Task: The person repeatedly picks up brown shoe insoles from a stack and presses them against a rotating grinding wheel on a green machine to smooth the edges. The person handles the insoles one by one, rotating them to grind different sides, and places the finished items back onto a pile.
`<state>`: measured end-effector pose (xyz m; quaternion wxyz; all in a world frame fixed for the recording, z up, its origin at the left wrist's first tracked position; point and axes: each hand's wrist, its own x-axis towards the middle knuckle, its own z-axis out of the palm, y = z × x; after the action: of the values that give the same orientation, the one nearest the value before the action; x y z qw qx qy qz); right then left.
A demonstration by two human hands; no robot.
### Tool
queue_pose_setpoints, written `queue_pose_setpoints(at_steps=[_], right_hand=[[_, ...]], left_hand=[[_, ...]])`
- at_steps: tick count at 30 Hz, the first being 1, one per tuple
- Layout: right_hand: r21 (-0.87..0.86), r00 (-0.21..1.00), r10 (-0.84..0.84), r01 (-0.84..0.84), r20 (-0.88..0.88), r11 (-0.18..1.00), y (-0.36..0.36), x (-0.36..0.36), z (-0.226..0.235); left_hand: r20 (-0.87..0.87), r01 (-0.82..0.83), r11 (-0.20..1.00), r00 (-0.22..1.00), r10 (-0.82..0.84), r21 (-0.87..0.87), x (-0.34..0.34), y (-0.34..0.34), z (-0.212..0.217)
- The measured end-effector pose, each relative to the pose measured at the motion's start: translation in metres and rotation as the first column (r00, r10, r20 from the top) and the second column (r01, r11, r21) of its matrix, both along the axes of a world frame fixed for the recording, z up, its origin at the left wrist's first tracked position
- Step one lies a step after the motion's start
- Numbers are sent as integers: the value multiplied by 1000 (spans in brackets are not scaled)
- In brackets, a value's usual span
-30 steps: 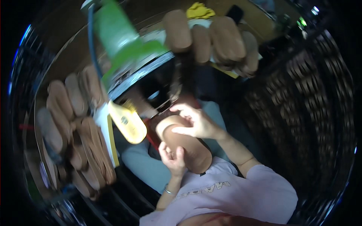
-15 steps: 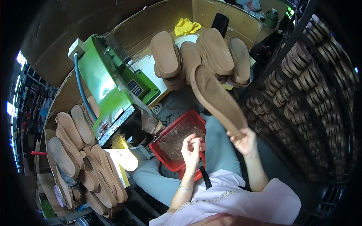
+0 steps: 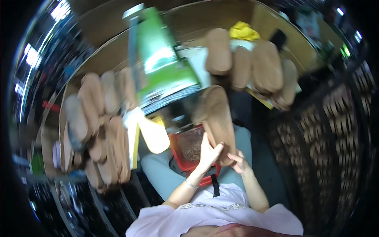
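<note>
Half a second on: I see the tan insole (image 3: pixel 216 118) brought in from the right, over the red basket (image 3: pixel 188 147); left hand (image 3: pixel 209 152) and right hand (image 3: pixel 238 162) both grasp its lower end.

Tan insoles (image 3: pixel 219 55) on wooden workbench (image 3: pixel 221 19)

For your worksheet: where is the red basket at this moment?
In the head view, the red basket sits on the person's lap near centre, just left of the tan insole held by the left hand and right hand.
</note>
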<state>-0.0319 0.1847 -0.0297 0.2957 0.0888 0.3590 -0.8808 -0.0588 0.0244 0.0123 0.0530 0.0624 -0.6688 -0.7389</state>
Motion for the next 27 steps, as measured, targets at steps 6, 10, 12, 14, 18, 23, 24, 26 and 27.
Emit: queue_pose_setpoints(at_steps=[6, 10, 12, 14, 18, 23, 24, 26, 27], right_hand=[[180, 951, 307, -297, -29, 938, -11, 8, -6], [171, 909, 416, -415, 33, 893, -22, 15, -4], [149, 889, 458, -456, 18, 878, -41, 15, 5], [153, 881, 473, -465, -19, 872, -57, 9, 6], [143, 881, 456, -439, -128, 887, -91, -10, 21], [235, 888, 404, -354, -220, 905, -130, -36, 31], [250, 884, 397, -338, -246, 907, -136, -43, 23], [269, 881, 390, -320, -267, 908, -159, -57, 25], [272, 883, 387, -317, -264, 909, -179, -68, 31]], left_hand=[[8, -306, 948, 952, 307, 81, 2, -117, -32], [10, -648, 611, 689, 724, 455, -58, -224, -8], [186, -576, 474, 744, 642, 666, -88, -262, -3], [371, -622, 432, 760, 533, 653, -129, -273, 8], [441, -618, 450, 782, 440, 645, -160, -259, 28], [61, -599, 578, 721, 690, 554, -94, -277, 44], [-91, -592, 606, 671, 736, 532, -73, -269, 62], [-328, -661, 595, 497, 803, 456, -30, -260, 86], [-329, -775, 480, 365, 871, 411, -11, -250, 94]])
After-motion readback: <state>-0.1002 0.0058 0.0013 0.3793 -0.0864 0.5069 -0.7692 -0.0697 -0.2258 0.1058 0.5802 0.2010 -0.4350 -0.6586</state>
